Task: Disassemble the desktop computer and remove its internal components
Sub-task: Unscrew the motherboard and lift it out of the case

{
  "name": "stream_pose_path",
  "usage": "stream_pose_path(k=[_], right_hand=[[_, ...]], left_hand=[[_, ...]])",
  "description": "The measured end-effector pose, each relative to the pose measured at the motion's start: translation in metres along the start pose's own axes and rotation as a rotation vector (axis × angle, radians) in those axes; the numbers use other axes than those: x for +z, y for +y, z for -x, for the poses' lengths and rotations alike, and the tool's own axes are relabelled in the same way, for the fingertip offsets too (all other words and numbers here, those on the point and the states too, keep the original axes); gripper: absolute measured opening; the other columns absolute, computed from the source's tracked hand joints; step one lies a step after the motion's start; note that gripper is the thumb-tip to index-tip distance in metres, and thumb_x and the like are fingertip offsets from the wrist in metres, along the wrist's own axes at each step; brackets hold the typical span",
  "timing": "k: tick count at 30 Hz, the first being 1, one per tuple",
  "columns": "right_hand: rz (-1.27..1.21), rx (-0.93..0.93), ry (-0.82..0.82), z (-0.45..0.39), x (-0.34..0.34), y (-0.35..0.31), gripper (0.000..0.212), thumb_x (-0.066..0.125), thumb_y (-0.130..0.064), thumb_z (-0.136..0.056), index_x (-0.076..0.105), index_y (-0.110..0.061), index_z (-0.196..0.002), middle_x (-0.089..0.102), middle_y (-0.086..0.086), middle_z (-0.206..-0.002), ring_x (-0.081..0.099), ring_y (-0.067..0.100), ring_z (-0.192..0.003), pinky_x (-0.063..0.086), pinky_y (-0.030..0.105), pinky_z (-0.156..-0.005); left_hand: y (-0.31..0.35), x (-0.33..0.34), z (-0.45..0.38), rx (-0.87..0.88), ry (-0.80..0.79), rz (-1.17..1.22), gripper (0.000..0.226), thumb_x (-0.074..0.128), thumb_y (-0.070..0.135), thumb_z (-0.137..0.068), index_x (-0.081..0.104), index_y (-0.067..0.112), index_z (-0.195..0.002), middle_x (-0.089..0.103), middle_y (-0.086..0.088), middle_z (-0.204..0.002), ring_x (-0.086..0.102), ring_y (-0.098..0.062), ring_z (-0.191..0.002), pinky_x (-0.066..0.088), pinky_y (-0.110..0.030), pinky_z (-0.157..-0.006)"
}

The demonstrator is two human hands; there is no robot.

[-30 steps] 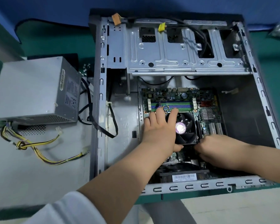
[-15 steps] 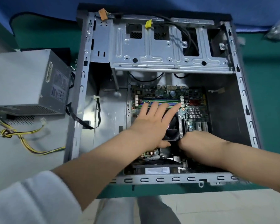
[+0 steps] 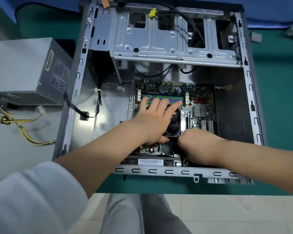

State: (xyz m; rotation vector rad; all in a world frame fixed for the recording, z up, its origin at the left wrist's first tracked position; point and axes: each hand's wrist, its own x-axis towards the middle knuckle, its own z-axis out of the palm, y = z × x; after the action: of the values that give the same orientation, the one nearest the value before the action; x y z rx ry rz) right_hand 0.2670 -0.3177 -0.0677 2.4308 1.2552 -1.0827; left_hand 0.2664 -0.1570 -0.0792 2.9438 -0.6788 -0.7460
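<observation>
Fingers (image 3: 156, 105) of the left hand (image 3: 152, 122) lie straight and spread across the top of the CPU cooler fan (image 3: 173, 122), tips reaching toward the memory slots (image 3: 166, 98), thumb tucked at the fan's near edge; nothing is pinched. Far left on the grey table (image 3: 15, 157), the power supply (image 3: 24, 71) already sits outside the case with its yellow and black cables (image 3: 24, 130) trailing. Next comes the open computer case (image 3: 85, 65), lying on its side, a black cable (image 3: 78, 108) draped over its left wall. Inside it the motherboard (image 3: 176, 88) is flat on the case floor, with the fan near its middle. Just right of the fan, the right hand (image 3: 200, 142) works at the fan's near right corner; its fingers curl downward out of sight, so whether they grip anything cannot be told. Further right, the bare case floor (image 3: 232, 115). Judging by its look, the cooler is a stiff, fairly heavy block under a light plastic fan; it is best taken by the frame corners or the heatsink sides, never the blades, and lifted straight up, since the board beneath is fragile.
</observation>
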Motion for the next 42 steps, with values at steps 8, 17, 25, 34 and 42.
stream_pose_path(k=[8,17,25,34,42], right_hand=[[0.022,-0.005,0.009,-0.003,0.000,-0.002,0.032,0.053,-0.003,-0.079,0.033,-0.014,-0.057,0.035,0.002,-0.058,0.031,0.014,-0.047,0.024,0.024,-0.041],[0.072,-0.015,-0.004,0.002,-0.001,0.003,0.036,0.050,-0.002,-0.082,0.028,-0.017,-0.057,0.034,0.001,-0.059,0.030,0.011,-0.049,0.021,0.023,-0.041],[0.086,-0.042,-0.007,-0.003,-0.003,-0.003,0.036,0.052,-0.005,-0.082,0.030,-0.017,-0.056,0.033,0.001,-0.057,0.030,0.013,-0.047,0.023,0.023,-0.041],[0.075,-0.016,-0.019,0.001,-0.006,-0.003,0.036,0.050,-0.004,-0.082,0.027,-0.016,-0.057,0.033,0.000,-0.059,0.029,0.011,-0.048,0.019,0.022,-0.042],[0.058,-0.023,-0.041,0.011,-0.011,-0.002,0.028,0.049,-0.009,-0.085,0.035,-0.013,-0.062,0.034,0.000,-0.060,0.034,0.017,-0.050,0.029,0.025,-0.045]], left_hand=[[-0.001,0.005,-0.002,-0.005,0.049,-0.025,0.111,0.057,0.061,-0.082,-0.022,0.017,-0.146,0.009,-0.010,-0.147,0.013,-0.031,-0.135,0.001,-0.053,-0.110],[-0.001,0.003,-0.001,0.009,0.046,-0.019,0.110,0.055,0.061,-0.083,-0.021,0.015,-0.147,0.010,-0.010,-0.146,0.013,-0.030,-0.135,0.001,-0.052,-0.111],[0.003,0.001,-0.002,-0.023,0.028,-0.020,0.108,0.057,0.057,-0.084,-0.021,0.018,-0.147,0.009,-0.010,-0.148,0.012,-0.030,-0.136,0.000,-0.053,-0.111],[0.001,0.001,0.000,-0.011,0.047,-0.035,0.109,0.056,0.059,-0.083,-0.021,0.016,-0.147,0.010,-0.011,-0.148,0.013,-0.030,-0.136,0.001,-0.052,-0.111],[0.002,0.002,-0.001,0.005,0.066,-0.028,0.110,0.057,0.059,-0.083,-0.022,0.015,-0.147,0.010,-0.011,-0.148,0.012,-0.030,-0.136,0.002,-0.052,-0.111]])
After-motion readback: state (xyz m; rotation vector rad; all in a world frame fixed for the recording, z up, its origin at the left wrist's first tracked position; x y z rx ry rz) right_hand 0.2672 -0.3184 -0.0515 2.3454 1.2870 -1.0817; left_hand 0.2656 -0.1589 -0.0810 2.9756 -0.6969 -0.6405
